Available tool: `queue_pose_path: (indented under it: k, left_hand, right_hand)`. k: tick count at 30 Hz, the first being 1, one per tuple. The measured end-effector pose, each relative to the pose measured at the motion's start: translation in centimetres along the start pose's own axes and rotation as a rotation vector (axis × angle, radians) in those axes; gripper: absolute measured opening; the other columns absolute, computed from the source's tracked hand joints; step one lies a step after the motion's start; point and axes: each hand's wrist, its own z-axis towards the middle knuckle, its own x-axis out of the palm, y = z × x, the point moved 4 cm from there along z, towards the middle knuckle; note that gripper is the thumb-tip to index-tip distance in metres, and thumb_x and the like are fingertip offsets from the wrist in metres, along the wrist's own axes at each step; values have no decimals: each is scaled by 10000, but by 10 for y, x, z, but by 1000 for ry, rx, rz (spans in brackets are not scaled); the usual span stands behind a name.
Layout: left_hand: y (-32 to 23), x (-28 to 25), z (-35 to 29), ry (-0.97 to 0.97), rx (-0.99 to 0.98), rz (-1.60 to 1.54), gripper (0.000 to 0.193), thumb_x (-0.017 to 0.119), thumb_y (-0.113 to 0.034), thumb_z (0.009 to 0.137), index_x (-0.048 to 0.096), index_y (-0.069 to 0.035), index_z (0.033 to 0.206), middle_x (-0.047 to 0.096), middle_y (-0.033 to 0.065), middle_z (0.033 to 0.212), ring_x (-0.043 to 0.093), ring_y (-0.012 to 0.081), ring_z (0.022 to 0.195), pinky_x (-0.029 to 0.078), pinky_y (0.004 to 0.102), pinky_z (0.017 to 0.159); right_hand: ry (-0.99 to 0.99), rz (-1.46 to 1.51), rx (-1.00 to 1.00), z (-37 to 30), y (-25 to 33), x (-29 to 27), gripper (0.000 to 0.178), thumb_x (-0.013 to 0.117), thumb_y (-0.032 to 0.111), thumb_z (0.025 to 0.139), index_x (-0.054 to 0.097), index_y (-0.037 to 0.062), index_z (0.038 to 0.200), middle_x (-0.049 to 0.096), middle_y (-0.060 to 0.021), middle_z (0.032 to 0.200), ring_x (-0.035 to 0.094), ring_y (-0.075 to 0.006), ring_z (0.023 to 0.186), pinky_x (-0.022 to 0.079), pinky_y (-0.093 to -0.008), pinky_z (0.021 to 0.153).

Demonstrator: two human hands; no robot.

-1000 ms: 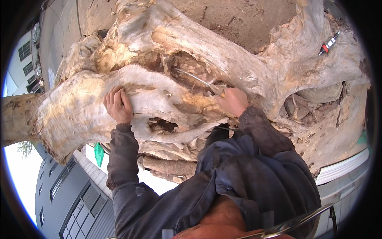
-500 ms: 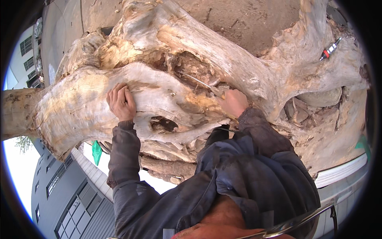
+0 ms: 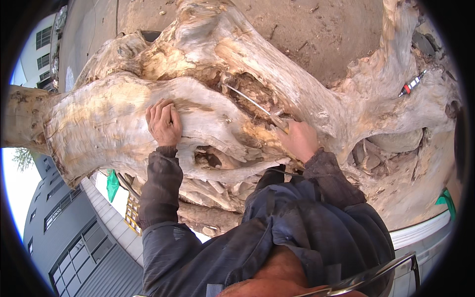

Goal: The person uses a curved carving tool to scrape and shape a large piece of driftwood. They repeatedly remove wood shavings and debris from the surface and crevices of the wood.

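- Clamped around the handle of a thin tool point(image 3: 255, 104), the right hand point(image 3: 299, 141) has its fingers curled in and its knuckles up.
- Left hand point(image 3: 165, 123) rests palm down on the trunk point(image 3: 104, 119), its bent fingers side by side over the pale wood.
- Dark, worn sleeves point(image 3: 161, 185) cover both forearms down to the wrists.
- The tool's metal shaft slants up and left from the right hand, reaching across a rough, brownish hollow point(image 3: 252, 84) in the wood.
- A smaller dark hole point(image 3: 208, 157) opens between the two hands, lower down.
- Farther right, a red-and-black device point(image 3: 412, 84) lies on a branching part of the wood.
- Below that branch sits a stone point(image 3: 396, 141).
- Brown ground point(image 3: 321, 29) spreads beyond the trunk.
- Off to the left, green cloth point(image 3: 113, 185) hangs near a grey building point(image 3: 64, 232).
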Motion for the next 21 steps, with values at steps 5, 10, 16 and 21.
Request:
queue_pose_path:
  k: [5,10,16,21]
  left_hand:
    - [-4,0,5,-8,23,-7,74,615,-75,915,683,-46,920,726,56,1055,646,277,1094,416,432,1029]
    - [-3,-1,4,-14,15,-10,71,619,-74,902,686,-52,904,722,52,1057,640,271,1111,414,435,1034]
    - [-2,2,3,-1,3,-17,55,631,-73,883,680,-66,909,713,45,1064,637,274,1125,409,451,1049]
    - [-2,-1,1,-6,7,-8,61,633,-70,883,676,-69,926,710,40,1071,636,275,1124,407,457,1052]
  right_hand:
    - [-13,-16,-12,47,14,20,381,717,371,875,713,-9,844,686,-230,743,682,-415,726,535,-499,665]
    - [112,-19,49,64,19,32,418,750,405,848,744,-13,835,691,-239,751,684,-422,711,545,-510,684]
    - [192,-64,60,63,27,15,403,720,375,866,743,-27,866,706,-259,822,697,-436,828,548,-512,767]
    - [250,-56,80,36,9,20,393,722,375,859,742,-18,868,706,-259,834,697,-436,821,545,-515,749]
